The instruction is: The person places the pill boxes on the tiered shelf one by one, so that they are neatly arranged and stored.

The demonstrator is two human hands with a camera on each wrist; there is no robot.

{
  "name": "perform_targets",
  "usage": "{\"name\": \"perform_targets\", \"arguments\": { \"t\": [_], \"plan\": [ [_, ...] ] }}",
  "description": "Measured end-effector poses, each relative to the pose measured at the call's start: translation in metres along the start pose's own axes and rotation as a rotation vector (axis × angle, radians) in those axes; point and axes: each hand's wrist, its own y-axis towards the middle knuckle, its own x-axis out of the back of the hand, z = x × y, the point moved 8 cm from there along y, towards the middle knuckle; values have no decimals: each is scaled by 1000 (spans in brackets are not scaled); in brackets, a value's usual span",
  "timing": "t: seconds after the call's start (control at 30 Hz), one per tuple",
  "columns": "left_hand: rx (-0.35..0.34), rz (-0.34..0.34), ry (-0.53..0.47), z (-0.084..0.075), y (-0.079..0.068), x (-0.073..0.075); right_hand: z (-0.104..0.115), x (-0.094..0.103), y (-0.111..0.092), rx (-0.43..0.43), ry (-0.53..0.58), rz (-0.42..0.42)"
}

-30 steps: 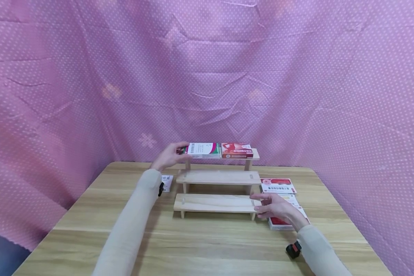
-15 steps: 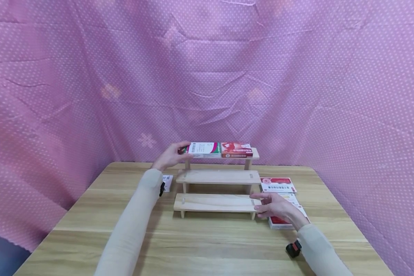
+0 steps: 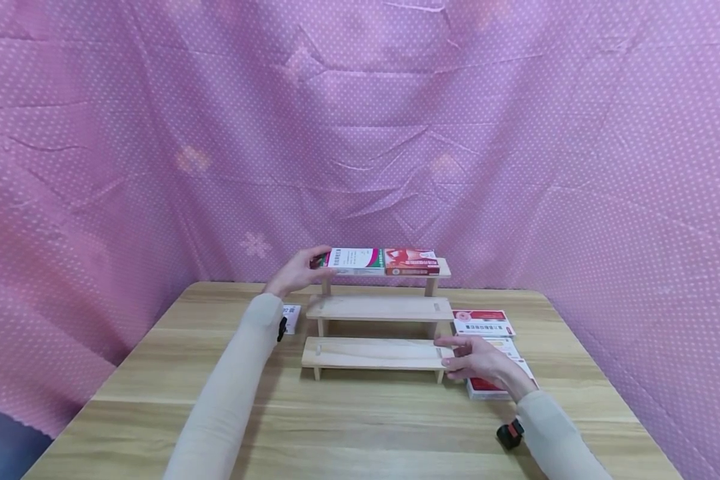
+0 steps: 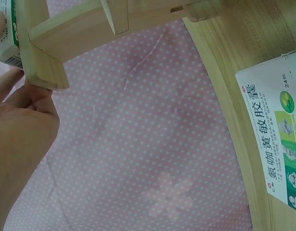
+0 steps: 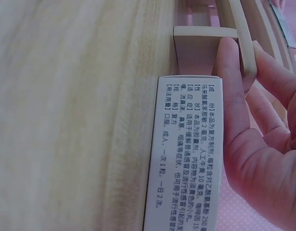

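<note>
A three-tier wooden stand [image 3: 377,307] stands mid-table. On its top tier lie a white, green and magenta medicine box [image 3: 354,259] and, right beside it, a red medicine box [image 3: 412,263]. My left hand [image 3: 297,272] holds the left end of the white and green box, fingers around its end. The left wrist view has the hand's curled fingers [image 4: 42,98] right at the plank's end, under the box's corner. My right hand [image 3: 486,363] grips the right end of the bottom tier, thumb and fingers on either side of the plank [image 5: 241,43].
Several medicine boxes, among them a red and white one [image 3: 485,323], lie right of the stand, partly behind my right hand. Left of it lies a white and green capsule box [image 4: 275,130], partly covered by my left arm. A pink dotted curtain [image 3: 360,133] hangs behind the table [image 3: 360,427].
The white and green box and the red box have shifted very slightly left on the top tier with my left hand on them. My right hand stays on the bottom tier.
</note>
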Motion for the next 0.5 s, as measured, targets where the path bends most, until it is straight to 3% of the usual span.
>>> {"name": "perform_targets", "arguments": {
  "t": [0.3, 0.5],
  "plan": [
    [21, -17, -12, 0, -1, 1, -1, 1, 0, 0, -2, -1],
    [37, -85, -87, 1, -6, 6, -1, 1, 0, 0, 3, 3]
  ]
}}
